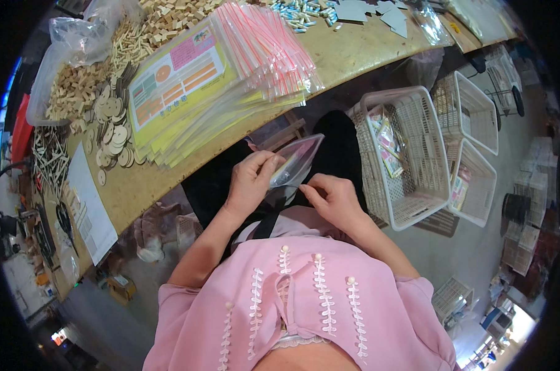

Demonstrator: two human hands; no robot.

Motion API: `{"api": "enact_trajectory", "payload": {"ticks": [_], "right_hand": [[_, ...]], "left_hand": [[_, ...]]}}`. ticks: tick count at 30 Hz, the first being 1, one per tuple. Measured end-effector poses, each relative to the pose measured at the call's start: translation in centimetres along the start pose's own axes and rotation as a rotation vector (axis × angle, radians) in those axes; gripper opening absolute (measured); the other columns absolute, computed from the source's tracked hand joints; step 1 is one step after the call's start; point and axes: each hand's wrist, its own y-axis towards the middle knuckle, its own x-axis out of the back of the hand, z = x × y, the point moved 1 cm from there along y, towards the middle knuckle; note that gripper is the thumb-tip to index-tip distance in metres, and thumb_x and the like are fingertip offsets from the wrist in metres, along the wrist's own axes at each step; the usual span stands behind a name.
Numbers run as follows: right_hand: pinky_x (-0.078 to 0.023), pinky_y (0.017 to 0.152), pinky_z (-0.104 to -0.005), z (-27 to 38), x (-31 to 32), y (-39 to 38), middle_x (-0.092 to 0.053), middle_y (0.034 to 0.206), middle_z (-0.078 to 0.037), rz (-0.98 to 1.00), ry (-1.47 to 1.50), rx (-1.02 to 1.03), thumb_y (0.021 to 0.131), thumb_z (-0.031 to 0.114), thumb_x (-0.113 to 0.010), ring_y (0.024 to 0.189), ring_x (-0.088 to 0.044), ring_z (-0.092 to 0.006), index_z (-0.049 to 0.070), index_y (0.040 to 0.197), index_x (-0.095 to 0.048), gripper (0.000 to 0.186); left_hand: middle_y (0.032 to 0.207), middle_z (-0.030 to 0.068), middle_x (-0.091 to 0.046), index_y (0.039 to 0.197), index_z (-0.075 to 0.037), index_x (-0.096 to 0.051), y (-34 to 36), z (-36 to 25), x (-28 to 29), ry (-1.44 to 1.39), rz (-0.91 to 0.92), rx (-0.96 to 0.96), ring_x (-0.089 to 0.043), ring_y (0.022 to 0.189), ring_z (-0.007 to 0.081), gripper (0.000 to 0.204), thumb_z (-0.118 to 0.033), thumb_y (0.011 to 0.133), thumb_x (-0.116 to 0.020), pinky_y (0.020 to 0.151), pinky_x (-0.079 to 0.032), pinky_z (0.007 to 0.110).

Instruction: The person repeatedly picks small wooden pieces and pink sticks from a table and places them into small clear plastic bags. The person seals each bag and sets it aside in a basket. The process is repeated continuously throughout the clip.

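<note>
Over my lap, a clear plastic bag (303, 162) hangs at a slant, with something partly coloured showing faintly inside. My left hand (253, 178) pinches one edge of it between thumb and fingers. On the other side my right hand (332, 196) is closed, thumb against fingertips, at the bag's lower corner. A thin dark line runs from those fingertips toward the bag; I cannot tell whether it is a strip or the bag's edge. Just beyond, on the table (255, 120), lies a fanned stack of clear zip bags (261, 55) with pink-red seals and yellow printed cards (187, 80) inside.
Wooden discs (112, 133), small wooden blocks (76, 86) and blue-white pieces (301, 12) cover the table's left and back. Scissors (64, 222) and a white sheet (88, 204) lie at left. White plastic baskets (410, 204), some holding packed bags (386, 142), stand on the right.
</note>
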Motion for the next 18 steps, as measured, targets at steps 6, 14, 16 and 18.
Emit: {"api": "enact_trajectory", "payload": {"ticks": [6,14,16,18], "right_hand": [[-0.055,0.058,-0.0329,3.8,3.6,1.1,-0.061,0.107,-0.008,0.1,-0.617,0.483,0.073,0.024,-0.082,0.069,-0.07,-0.0204,0.008,0.116,-0.058,0.051],[-0.056,0.074,-0.0367,-0.6,7.7,1.1,-0.064,0.096,-0.009,0.053,-0.658,0.453,0.079,0.011,-0.067,0.094,-0.065,-0.0274,0.008,0.092,-0.065,0.013],[-0.056,0.08,-0.0384,-1.2,8.2,0.9,-0.065,0.098,-0.009,-0.041,-0.529,0.431,0.08,0.008,-0.067,0.099,-0.064,-0.0305,0.007,0.088,-0.066,0.008],[-0.056,0.083,-0.0394,-1.5,9.0,0.5,-0.066,0.101,-0.01,-0.141,-0.391,0.383,0.08,0.005,-0.069,0.101,-0.064,-0.0312,0.006,0.09,-0.067,0.011]], "left_hand": [[0.086,0.0136,-0.066,0.097,0.003,-0.068,0.3,-2.6,-0.1,0.21,0.118,-0.172,-0.065,0.078,0.0209,0.015,-0.01,0.099,-0.061,0.071,-0.051,0.032],[0.089,0.0141,-0.069,0.1,-0.003,-0.071,1.8,-8.2,0.7,0.375,0.351,-0.289,-0.068,0.08,0.0336,0.013,-0.012,0.092,-0.07,0.072,-0.055,0.04],[0.089,0.0134,-0.069,0.101,-0.003,-0.072,3.2,-11.7,0.4,0.428,0.396,-0.384,-0.069,0.081,0.0302,0.014,-0.011,0.089,-0.073,0.073,-0.055,0.037],[0.09,0.0128,-0.07,0.102,-0.005,-0.073,5.6,-15.2,-0.1,0.476,0.413,-0.517,-0.069,0.082,0.0285,0.016,-0.01,0.087,-0.076,0.073,-0.055,0.037]]}}
